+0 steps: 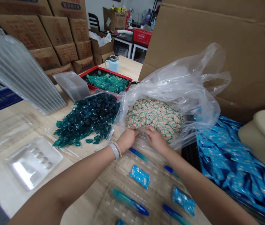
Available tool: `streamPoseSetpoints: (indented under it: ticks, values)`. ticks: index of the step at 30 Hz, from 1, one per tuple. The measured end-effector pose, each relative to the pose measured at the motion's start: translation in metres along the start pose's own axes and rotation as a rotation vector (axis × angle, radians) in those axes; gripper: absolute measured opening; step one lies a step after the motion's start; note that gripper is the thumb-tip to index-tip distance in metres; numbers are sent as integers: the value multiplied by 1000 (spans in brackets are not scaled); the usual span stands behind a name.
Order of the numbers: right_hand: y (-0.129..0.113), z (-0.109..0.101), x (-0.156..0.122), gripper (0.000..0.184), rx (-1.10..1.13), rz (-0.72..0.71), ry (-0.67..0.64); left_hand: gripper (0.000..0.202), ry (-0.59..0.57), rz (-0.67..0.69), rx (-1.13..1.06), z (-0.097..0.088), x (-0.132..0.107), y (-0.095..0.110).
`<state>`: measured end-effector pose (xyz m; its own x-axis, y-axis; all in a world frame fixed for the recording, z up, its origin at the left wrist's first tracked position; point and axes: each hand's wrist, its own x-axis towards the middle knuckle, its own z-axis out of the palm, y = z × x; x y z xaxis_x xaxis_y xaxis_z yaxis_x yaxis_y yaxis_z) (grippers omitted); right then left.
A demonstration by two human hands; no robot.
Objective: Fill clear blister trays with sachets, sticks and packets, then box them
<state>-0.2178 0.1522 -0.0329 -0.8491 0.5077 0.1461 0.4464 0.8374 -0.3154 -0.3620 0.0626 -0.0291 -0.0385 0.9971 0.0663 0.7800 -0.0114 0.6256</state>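
Note:
Both my hands reach into the near edge of a clear plastic bag (188, 84) holding a heap of small tan-and-green packets (156, 115). My left hand (127, 137), with bracelets at the wrist, has its fingers curled onto the packets. My right hand (154, 137) rests beside it, fingers bent down into the same heap. What either hand grips is hidden. Just below my hands lie clear blister trays (137, 187) holding blue pens (130, 201) and blue sachets (140, 176).
A pile of dark teal wrapped pieces (87, 118) lies left of the bag, a red tray (106, 81) of lighter green ones behind it, with a mug (113, 63). Stacked clear trays (17, 68) stand left, empty clear trays (34, 161) below. Blue sachets (231, 162) fill a bin right. Cardboard boxes surround.

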Motion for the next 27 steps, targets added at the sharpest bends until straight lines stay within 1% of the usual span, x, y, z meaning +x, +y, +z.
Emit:
streamPoseSetpoints:
  ticks: [3, 6, 8, 11, 13, 16, 19, 21, 23, 25, 27]
  values:
    - [7, -1, -3, 33, -45, -23, -61, 30, -7, 35, 53, -1, -1, 1]
    - [4, -2, -6, 27, -33, -2, -13, 28, 74, 30, 46, -6, -2, -3]
    - [-1, -4, -7, 22, 30, 3, 40, 27, 112, 26, 14, -8, -1, -7]
    - [-12, -2, -3, 17, 197, 0, 67, 22, 79, 28, -46, -9, 3, -13]
    - [-19, 4, 2, 15, 251, 22, 71, 20, 36, 27, -84, -9, 6, -15]
    - [-24, 14, 8, 13, 199, 80, 91, 22, -20, 55, -141, -12, 8, -17]
    - [-26, 19, 11, 11, 126, 116, 64, 21, -59, 88, -173, -15, 7, -17]
    - [-27, 18, 11, 12, 113, 158, 44, 19, -37, 87, -173, -14, 4, -16]
    - [-27, 15, 9, 22, 122, 179, 57, 19, 16, 82, -172, -12, 0, -15]
    - [-25, 14, 7, 29, 125, 152, 76, 20, 67, 66, -184, -9, -3, -14]
    - [-23, 14, 6, 26, 118, 103, 59, 21, 90, 58, -195, -7, -4, -13]
